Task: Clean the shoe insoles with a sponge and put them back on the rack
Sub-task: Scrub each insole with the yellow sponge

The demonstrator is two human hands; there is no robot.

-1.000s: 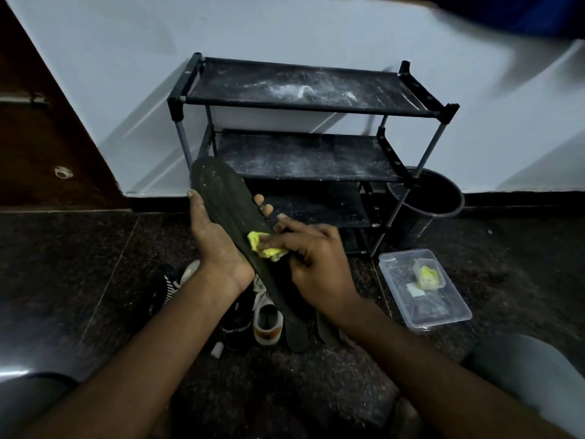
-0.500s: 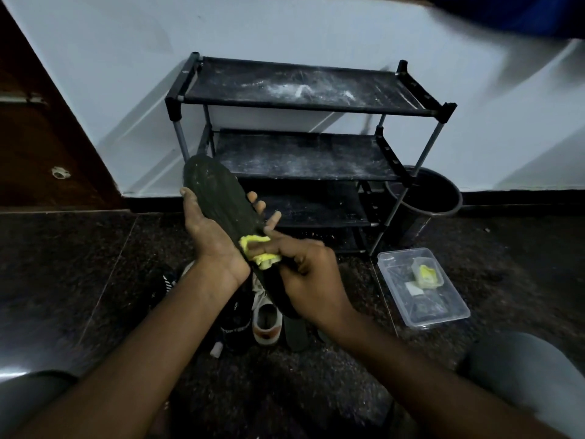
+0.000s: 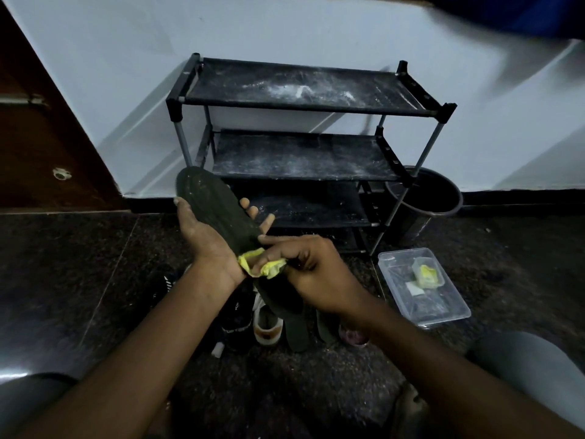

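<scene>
A long dark insole [image 3: 217,205] slants from upper left to lower right in front of the black three-shelf rack [image 3: 300,156]. My left hand [image 3: 205,236] holds it from underneath, thumb on its left edge and fingertips showing past its right edge. My right hand [image 3: 311,270] pinches a yellow sponge [image 3: 262,264] and presses it on the insole's middle, close to my left wrist. The insole's lower end is hidden behind my right hand.
Shoes [image 3: 266,321] and other dark insoles [image 3: 296,331] lie on the dark floor below my hands. A clear plastic box [image 3: 440,308] holding another yellow sponge [image 3: 427,274] stands to the right. A black bucket [image 3: 424,201] stands beside the rack's right legs. A brown door is at left.
My right hand has drawn the sponge down the insole toward my left wrist. The insole has shifted slightly left and its tip sits a little lower.
</scene>
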